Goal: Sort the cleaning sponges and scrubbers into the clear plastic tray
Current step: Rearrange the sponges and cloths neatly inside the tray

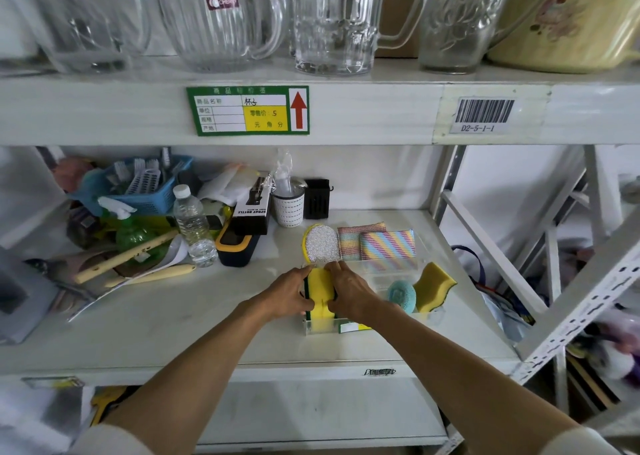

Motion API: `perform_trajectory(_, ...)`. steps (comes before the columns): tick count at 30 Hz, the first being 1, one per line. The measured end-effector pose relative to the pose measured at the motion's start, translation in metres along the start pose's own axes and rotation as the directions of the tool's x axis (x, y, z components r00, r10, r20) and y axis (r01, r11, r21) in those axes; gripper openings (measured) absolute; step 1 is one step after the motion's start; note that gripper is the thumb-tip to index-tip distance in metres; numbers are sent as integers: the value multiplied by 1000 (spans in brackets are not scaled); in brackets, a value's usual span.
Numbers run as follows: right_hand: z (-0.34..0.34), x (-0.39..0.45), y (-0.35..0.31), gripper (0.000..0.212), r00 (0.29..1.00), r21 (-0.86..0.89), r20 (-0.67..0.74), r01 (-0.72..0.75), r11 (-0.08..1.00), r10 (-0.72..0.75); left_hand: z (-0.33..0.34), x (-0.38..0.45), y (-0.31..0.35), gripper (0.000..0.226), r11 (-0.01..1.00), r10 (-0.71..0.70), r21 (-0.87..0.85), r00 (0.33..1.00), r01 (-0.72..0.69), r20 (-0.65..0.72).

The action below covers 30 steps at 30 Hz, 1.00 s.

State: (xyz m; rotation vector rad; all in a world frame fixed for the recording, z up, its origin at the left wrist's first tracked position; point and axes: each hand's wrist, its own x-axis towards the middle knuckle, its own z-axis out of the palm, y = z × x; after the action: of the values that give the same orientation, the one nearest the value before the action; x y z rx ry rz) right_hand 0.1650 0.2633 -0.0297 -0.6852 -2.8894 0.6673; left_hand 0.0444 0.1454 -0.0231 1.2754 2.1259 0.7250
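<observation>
Shelf (173, 319): white board carrying everything below.
Clutter (145, 219): blue basket, spray bottle, water bottle and boxes crowded the shelf's left half, apart from the tray.
Clear plastic tray (320, 328): sat right of centre on the shelf.
Striped cloths (388, 243): leaned at the tray's far end beside a silver scrubber (322, 243).
Loose sponge (433, 286): tilted beside a teal scrubber (400, 293) at the tray's right.
Yellow sponges (320, 292): upright in the tray's left compartment.
Left hand (287, 293): grip pressed on the yellow sponges' left side.
Right hand (349, 290): grip pinching their right side.

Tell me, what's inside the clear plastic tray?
Inside the clear plastic tray: yellow sponges gripped by the left hand and right hand, a silver scrubber, striped cloths, a teal scrubber and another yellow sponge. The hands hide whatever lies beneath them.
</observation>
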Motion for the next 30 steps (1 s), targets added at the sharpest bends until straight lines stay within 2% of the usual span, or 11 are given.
perform_trajectory(3, 0, -1, 1, 68, 1000, 20, -3, 7, 1000, -7, 1, -2, -1, 69, 999, 48, 1, 999, -48, -24)
perform_trajectory(10, -2, -4, 2, 70, 1000, 49, -2, -7, 999, 7, 9, -1, -11, 74, 995, 99, 20, 992, -98, -72)
perform_trajectory(14, -3, -5, 3, 73, 1000, 48, 15, -4, 999, 4, 14, -3, -12, 86, 993, 75, 94, 993, -66, -93)
perform_trajectory(17, -6, -6, 8, 86, 999, 54, 54, 1, 999, -4, 14, -6, -8, 103, 989, 27, 148, 997, -17, -70)
perform_trajectory(19, -11, -9, 12, 95, 996, 78, 88, 23, 997, -30, 13, -7, -3, 111, 977, 10, 215, 994, 13, -107)
perform_trajectory(21, -20, -13, 16, 94, 993, 149, 105, 42, 988, -58, 11, -8, 3, 111, 969, 31, 246, 988, 7, -151)
perform_trajectory(24, -40, -16, 25, 74, 1000, 228, -3, 14, 974, -13, 6, -9, 14, 91, 969, 138, 237, 958, -77, -250)
perform_trajectory(27, -61, -18, 40, 47, 969, 160, -196, -120, 980, 150, 6, -3, 33, 53, 946, 278, 272, 875, -177, -395)
perform_trajectory(30, -71, -22, 58, 32, 910, 99, -294, -274, 957, 291, 14, 8, 59, 35, 894, 381, 372, 860, -249, -339)
